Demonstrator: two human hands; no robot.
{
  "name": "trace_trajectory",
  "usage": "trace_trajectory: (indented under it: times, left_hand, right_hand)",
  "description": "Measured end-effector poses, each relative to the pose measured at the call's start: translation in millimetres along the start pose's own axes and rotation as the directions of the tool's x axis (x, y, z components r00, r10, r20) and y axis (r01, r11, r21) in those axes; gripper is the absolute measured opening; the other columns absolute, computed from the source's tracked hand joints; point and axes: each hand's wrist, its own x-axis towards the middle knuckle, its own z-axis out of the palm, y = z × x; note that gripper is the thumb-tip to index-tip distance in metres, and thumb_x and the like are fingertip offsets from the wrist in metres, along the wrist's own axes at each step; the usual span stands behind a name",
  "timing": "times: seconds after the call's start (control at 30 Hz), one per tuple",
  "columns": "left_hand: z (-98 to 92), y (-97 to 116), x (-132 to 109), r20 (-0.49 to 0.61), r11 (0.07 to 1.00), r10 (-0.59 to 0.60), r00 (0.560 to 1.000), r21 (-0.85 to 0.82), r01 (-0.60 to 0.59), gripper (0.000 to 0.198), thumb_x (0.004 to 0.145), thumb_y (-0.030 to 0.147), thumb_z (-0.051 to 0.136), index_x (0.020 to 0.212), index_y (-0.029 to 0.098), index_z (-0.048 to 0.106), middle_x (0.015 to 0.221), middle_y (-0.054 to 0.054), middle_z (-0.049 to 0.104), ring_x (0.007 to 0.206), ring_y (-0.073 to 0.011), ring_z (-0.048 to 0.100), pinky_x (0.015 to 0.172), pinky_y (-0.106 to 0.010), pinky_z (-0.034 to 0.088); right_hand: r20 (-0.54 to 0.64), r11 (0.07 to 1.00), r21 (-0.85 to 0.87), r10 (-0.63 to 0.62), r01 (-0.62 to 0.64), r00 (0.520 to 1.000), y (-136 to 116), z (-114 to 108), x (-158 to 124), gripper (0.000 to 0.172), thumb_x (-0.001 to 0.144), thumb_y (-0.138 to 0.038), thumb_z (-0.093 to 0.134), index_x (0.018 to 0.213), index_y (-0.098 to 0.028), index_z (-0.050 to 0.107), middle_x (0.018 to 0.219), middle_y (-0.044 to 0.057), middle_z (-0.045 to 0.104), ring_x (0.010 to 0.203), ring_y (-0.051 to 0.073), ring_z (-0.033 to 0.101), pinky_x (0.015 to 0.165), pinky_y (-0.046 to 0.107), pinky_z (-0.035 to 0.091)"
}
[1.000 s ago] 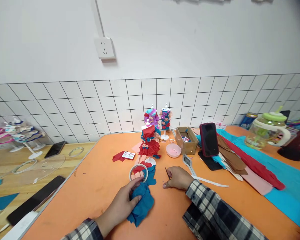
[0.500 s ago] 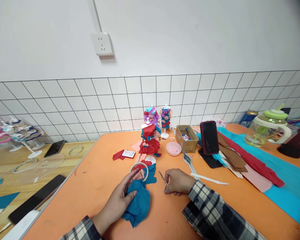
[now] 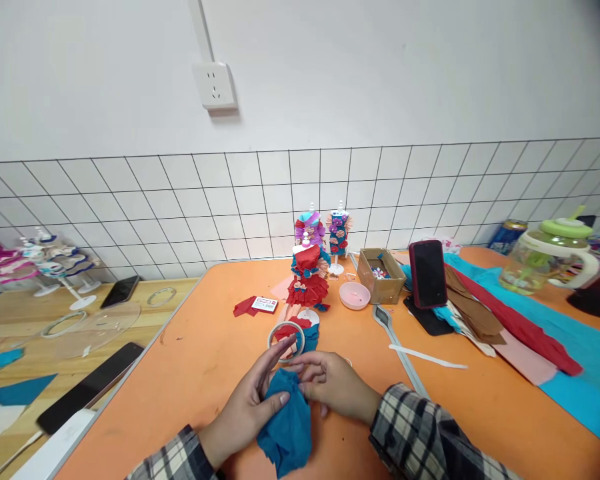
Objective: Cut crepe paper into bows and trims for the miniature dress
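Observation:
A crumpled teal cloth point(image 3: 287, 430) is held in my left hand point(image 3: 250, 407), with the thumb across its front. At the cloth's upper right edge is my right hand point(image 3: 335, 387), its fingers bent and touching the cloth; whether it holds anything is hidden. Just beyond the hands lies a roll of tape point(image 3: 270, 333), with teal scraps point(image 3: 310, 339) beside it. Behind that stands a small dress form in a red ruffled dress point(image 3: 307, 287).
Two more dressed forms point(image 3: 339, 233) stand near the wall. A pink bowl point(image 3: 355, 295), a cardboard box point(image 3: 387, 287), a phone point(image 3: 428, 273) and coloured cloth strips point(image 3: 520, 320) are at the right. A white label card point(image 3: 265, 305) lies left of the red dress.
My right hand has moved left to the teal cloth, and the pointed metal tool it held is no longer visible. The view has shifted slightly left.

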Motion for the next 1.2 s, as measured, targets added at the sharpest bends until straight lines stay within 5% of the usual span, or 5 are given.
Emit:
trace_trajectory:
  times: [0.23, 0.4, 0.6, 0.73, 1.2]
  left_hand:
    - [-22.3, 5.5, 6.7, -0.384, 0.964, 0.068, 0.921, 0.264, 0.039, 0.026, 0.085, 0.021, 0.050, 0.100, 0.020, 0.072, 0.118, -0.009, 0.067, 0.112, -0.0272, 0.059, 0.096, -0.038, 0.046]
    - [-31.9, 8.5, 23.8, -0.291, 0.920, 0.154, 0.944, 0.392, -0.029, 0.017, 0.074, 0.017, 0.057, 0.077, 0.019, 0.073, 0.086, -0.007, 0.071, 0.085, -0.0237, 0.064, 0.082, -0.034, 0.048]
    - [-15.7, 1.2, 25.8, -0.333, 0.934, -0.146, 0.932, -0.358, 0.018, 0.006, 0.064, 0.016, 0.061, 0.068, 0.016, 0.065, 0.061, -0.001, 0.059, 0.059, -0.0139, 0.052, 0.060, -0.025, 0.043]
    - [-16.3, 0.4, 17.3, -0.182, 0.837, -0.174, 0.968, -0.545, 0.048, 0.006, 0.063, 0.017, 0.059, 0.066, 0.015, 0.064, 0.059, -0.002, 0.056, 0.061, -0.0148, 0.050, 0.062, -0.027, 0.041]
    - [-13.8, 7.3, 12.2, -0.077, 0.802, -0.333, 0.940, -0.547, 0.239, 0.013, 0.066, 0.027, 0.061, 0.064, 0.015, 0.059, 0.045, 0.004, 0.039, 0.044, -0.0092, 0.033, 0.044, -0.020, 0.026]
  right_hand:
    - [-0.276, 0.991, -0.115, -0.094, 0.064, 0.957, 14.1, -26.9, 18.0, 0.020, 0.076, -0.029, 0.061, 0.085, -0.012, 0.067, 0.069, 0.003, 0.064, 0.063, 0.013, 0.060, 0.060, 0.024, 0.048]
    - [-0.426, 0.957, -0.279, -0.202, 0.085, 0.882, 8.1, -36.2, 25.6, 0.018, 0.079, -0.027, 0.058, 0.088, -0.014, 0.068, 0.079, 0.006, 0.068, 0.072, 0.016, 0.061, 0.069, 0.028, 0.048]
    - [-0.030, 0.993, 0.013, -0.113, 0.114, 0.993, -1.0, -3.2, 15.0, 0.069, 0.079, -0.046, 0.063, 0.139, -0.024, 0.039, 0.126, 0.012, 0.058, 0.062, 0.009, 0.058, 0.049, 0.022, 0.046]
    - [0.219, 0.972, 0.220, 0.033, -0.082, 0.975, -2.0, 11.2, 11.0, 0.075, 0.075, -0.054, 0.066, 0.136, -0.017, 0.042, 0.101, 0.009, 0.064, 0.066, 0.013, 0.063, 0.041, 0.018, 0.047]
    - [0.084, 1.000, 0.003, -0.003, 0.003, 0.996, 5.4, 11.8, 13.0, 0.017, 0.070, -0.027, 0.069, 0.077, -0.016, 0.058, 0.059, -0.005, 0.053, 0.051, 0.006, 0.048, 0.049, 0.017, 0.038]
